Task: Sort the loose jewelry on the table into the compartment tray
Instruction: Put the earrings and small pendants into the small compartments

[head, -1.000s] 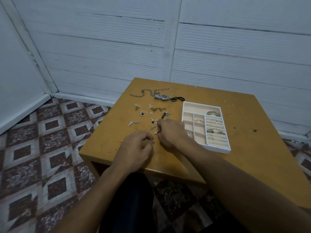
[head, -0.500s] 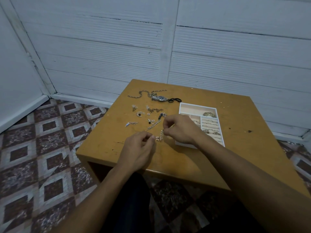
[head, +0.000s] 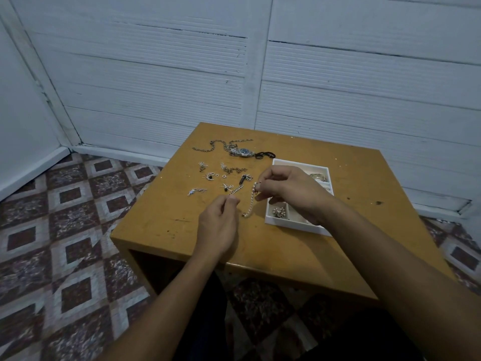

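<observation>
My right hand (head: 289, 190) pinches the top end of a pearl bracelet (head: 250, 204), which hangs down with its lower end just left of the white compartment tray (head: 291, 222). The hand covers the middle of the tray. A pearl cluster (head: 279, 211) lies in the tray's near left compartment, and bangles (head: 318, 176) lie at the far right. My left hand (head: 218, 225) rests on the wooden table (head: 299, 251) with fingers curled, its fingertips at the end of a thin silver chain (head: 235, 190). Whether it grips the chain I cannot tell.
Loose pieces lie on the table's far left: a wristwatch (head: 242, 152), a long chain (head: 210, 147), a black band (head: 264, 155), several small earrings and charms (head: 210, 176). The table stands in a corner of white walls on a patterned tile floor (head: 65, 243).
My right hand has lifted the pearl bracelet off the table and carried it right, toward the tray. My left hand has stayed in about the same place.
</observation>
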